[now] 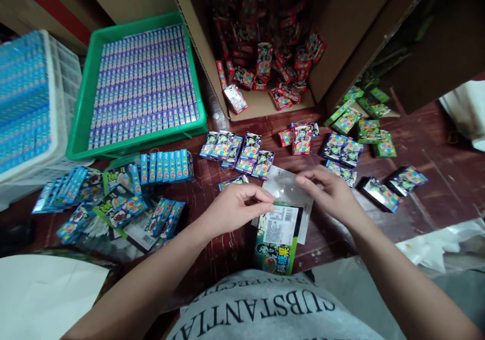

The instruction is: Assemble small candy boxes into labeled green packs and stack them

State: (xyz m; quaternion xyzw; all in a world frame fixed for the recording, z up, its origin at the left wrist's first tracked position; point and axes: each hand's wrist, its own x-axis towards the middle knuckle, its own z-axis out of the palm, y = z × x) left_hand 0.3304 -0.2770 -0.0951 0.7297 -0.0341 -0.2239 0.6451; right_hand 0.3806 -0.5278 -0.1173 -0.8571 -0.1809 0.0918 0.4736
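My left hand and my right hand both pinch the top of a clear plastic pouch lying on the dark red table. The pouch's lower part shows a green printed card with a white barcode label. Small purple candy boxes lie just beyond my left hand. Red boxes and more dark purple boxes lie beyond my right hand.
A green tray packed with purple boxes stands at the back left, next to a white crate of blue ones. An open cardboard carton holds red boxes. Green boxes lie at the right; blue boxes and filled pouches at the left.
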